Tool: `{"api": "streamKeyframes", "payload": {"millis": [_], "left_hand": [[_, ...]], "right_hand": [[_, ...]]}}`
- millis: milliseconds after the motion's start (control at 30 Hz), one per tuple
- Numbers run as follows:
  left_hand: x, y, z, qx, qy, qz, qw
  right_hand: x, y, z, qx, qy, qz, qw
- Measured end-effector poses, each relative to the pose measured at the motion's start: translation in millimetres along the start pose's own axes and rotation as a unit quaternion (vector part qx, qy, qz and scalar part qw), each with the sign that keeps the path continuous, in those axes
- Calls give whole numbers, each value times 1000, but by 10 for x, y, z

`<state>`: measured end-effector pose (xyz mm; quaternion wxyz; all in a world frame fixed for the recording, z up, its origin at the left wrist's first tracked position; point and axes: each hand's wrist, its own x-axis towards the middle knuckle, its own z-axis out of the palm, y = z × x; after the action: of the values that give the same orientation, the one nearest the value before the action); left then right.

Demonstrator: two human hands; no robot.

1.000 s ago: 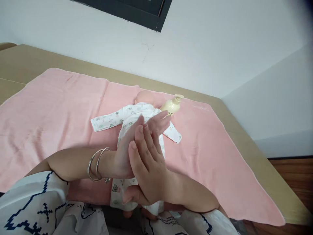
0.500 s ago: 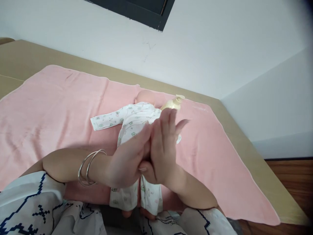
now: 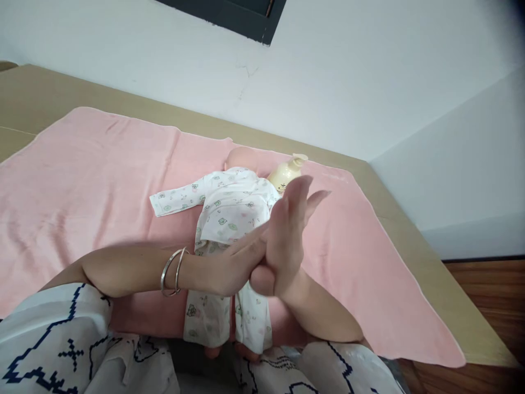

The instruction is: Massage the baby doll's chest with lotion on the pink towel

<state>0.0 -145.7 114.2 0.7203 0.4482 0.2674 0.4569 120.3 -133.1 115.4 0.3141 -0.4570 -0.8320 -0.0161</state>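
My left hand [image 3: 233, 265], below two silver bangles, lies with its fingers stretched against the palm side of my right hand [image 3: 286, 235]. The right hand points upward with its fingers extended. The two hands touch each other above a baby doll [image 3: 233, 210] in a white printed top and trousers. The doll lies on its back or front; which I cannot tell. One sleeve is spread to the left, while my hands partly hide its other side. Just beyond my right fingertips is a cream pump bottle [image 3: 284, 175], partly covered by them.
A pink blanket [image 3: 102, 180] spreads beneath the doll over a light wooden table [image 3: 394, 235]. White wall [image 3: 320, 82] rises behind the table, with a dark frame [image 3: 241, 16] at the top. Brown wooden flooring [image 3: 488, 290] shows at the right.
My hands have slid against each other. The left has shifted right and turned flatter, the right has moved slightly right, and more of the doll's top and the bottle shows.
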Motion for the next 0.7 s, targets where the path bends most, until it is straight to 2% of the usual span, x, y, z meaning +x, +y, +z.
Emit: {"api": "streamKeyframes", "payload": {"millis": [67,133,233,267,333,433,533,600,700], "left_hand": [[171,6,-72,81,24,72,994],[410,-8,-201,150,110,138,973],[773,-96,-453,202,237,161,937],[866,-138,-532,216,254,162,929],[990,-223,-662,249,267,166,916],[1041,-333,-780,293,261,173,903],[1016,-410,-829,285,255,175,907],[1004,-449,-843,267,252,173,914],[1026,-506,-872,300,258,188,899]], "right_hand": [[131,116,79,10,22,32,999],[242,226,201,40,15,45,998],[347,370,392,75,-40,87,993],[365,409,446,76,-54,101,990],[377,474,537,81,-67,111,988],[363,562,659,101,-51,81,990],[372,694,781,99,-34,20,994],[410,812,842,93,-45,-7,995],[478,935,858,65,-75,30,995]]}}
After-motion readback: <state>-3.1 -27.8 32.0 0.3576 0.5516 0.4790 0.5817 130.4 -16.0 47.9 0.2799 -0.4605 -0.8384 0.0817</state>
